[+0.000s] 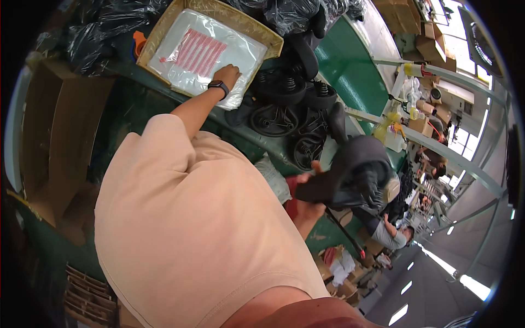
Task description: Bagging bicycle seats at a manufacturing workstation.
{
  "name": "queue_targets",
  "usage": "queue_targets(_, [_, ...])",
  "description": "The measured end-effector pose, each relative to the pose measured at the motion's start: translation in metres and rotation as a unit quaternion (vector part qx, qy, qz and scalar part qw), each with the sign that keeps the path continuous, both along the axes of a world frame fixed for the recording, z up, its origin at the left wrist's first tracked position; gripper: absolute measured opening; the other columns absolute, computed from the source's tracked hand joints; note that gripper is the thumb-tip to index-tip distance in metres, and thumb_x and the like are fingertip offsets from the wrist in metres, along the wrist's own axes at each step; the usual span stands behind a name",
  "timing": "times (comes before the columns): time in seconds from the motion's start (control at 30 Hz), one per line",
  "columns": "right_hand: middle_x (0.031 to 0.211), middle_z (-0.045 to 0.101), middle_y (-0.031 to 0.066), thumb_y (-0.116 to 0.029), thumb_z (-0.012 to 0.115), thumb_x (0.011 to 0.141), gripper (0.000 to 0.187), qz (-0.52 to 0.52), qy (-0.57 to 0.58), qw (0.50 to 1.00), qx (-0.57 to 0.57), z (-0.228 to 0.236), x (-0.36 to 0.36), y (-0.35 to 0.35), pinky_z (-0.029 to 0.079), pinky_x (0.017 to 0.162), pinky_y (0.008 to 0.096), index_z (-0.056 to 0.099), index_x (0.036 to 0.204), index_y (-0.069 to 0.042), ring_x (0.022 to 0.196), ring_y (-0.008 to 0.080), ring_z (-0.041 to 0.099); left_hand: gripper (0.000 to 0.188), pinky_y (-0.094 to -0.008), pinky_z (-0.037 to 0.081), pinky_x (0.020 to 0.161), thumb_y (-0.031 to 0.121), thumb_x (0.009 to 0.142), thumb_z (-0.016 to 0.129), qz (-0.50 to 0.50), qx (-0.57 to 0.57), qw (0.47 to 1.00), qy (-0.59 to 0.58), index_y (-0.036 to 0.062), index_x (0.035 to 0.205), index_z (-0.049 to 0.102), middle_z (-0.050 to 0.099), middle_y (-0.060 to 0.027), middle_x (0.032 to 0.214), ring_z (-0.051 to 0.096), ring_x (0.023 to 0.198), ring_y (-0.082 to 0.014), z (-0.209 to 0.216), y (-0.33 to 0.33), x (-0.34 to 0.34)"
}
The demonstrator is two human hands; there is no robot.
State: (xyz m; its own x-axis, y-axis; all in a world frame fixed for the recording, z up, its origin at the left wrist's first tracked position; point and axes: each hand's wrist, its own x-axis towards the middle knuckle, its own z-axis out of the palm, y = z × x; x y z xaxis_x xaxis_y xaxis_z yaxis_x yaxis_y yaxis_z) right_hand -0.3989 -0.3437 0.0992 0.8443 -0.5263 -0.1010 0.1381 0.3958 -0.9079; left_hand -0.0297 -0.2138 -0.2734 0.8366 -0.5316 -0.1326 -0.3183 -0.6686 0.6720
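Observation:
My left hand (227, 76), with a dark watch on its wrist, rests on a stack of clear plastic bags (164, 54) with red printed stripes. Its fingers are curled in against the top bag and look closed on the plastic. The stack lies in a shallow cardboard tray (275, 48). On the right, my right hand (309, 209) grips a black bicycle saddle (358, 164), raised and tilted so that its springs show; the fingers are partly hidden and slightly blurred. Several more black saddles (276, 120) lie heaped beside the tray, some with the underside up.
Dark plastic sheeting (117, 27) is piled behind the tray, near an orange tape dispenser (139, 42). An open cardboard box (63, 126) stands at left. A metal frame (437, 145) crosses at right, and a person in grey (388, 232) is beyond.

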Motion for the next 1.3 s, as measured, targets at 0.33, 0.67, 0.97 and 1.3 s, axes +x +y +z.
queue_targets(0.33, [0.131, 0.071, 0.0215, -0.021, 0.073, 0.102, 0.055, -0.045, 0.19, 0.971, 0.135, -0.107, 0.148, 0.071, 0.066, 0.088, 0.0458, 0.055, 0.15, 0.001, 0.104, 0.033, 0.076, 0.03, -0.0432, 0.059, 0.08, 0.023, 0.11, 0.055, 0.152, -0.211, 0.946, 0.195, -0.0013, 0.107, 0.072, 0.079, -0.0165, 0.093, 0.074, 0.081, -0.0322, -0.009, 0.046, 0.039])
queue_targets(0.67, [0.142, 0.066, 0.026, -0.03, 0.064, 0.108, 0.057, 0.183, 0.107, 0.899, 0.382, -0.151, 0.328, 0.105, 0.064, 0.099, 0.0508, 0.053, 0.151, 0.006, 0.117, 0.0395, 0.071, 0.015, -0.0398, 0.06, 0.08, 0.005, 0.097, 0.063, -0.105, -0.356, 0.915, 0.158, 0.0008, 0.098, 0.078, 0.078, -0.0127, 0.093, 0.076, 0.086, -0.0264, 0.134, 0.148, 0.078])
queue_targets(0.97, [0.119, 0.071, 0.0234, -0.032, 0.071, 0.106, 0.047, 0.147, 0.232, 0.871, 0.407, -0.128, 0.355, 0.122, 0.064, 0.087, 0.0465, 0.062, 0.133, 0.005, 0.101, 0.0373, 0.071, 0.025, -0.0331, 0.062, 0.083, 0.014, 0.113, 0.057, 0.024, -0.418, 0.821, 0.389, -0.0004, 0.109, 0.077, 0.079, -0.0066, 0.098, 0.076, 0.092, -0.0163, 0.174, 0.203, 0.072])
queue_targets(1.3, [0.111, 0.07, 0.0185, -0.033, 0.08, 0.095, 0.055, 0.071, 0.037, 0.93, 0.36, -0.061, 0.3, 0.115, 0.053, 0.092, 0.0447, 0.063, 0.134, 0.003, 0.103, 0.0343, 0.064, 0.017, -0.031, 0.062, 0.082, 0.023, 0.114, 0.061, 0.186, -0.713, 0.453, 0.502, 0.0095, 0.11, 0.071, 0.076, -0.0032, 0.103, 0.074, 0.091, -0.0121, 0.245, 0.241, 0.165])
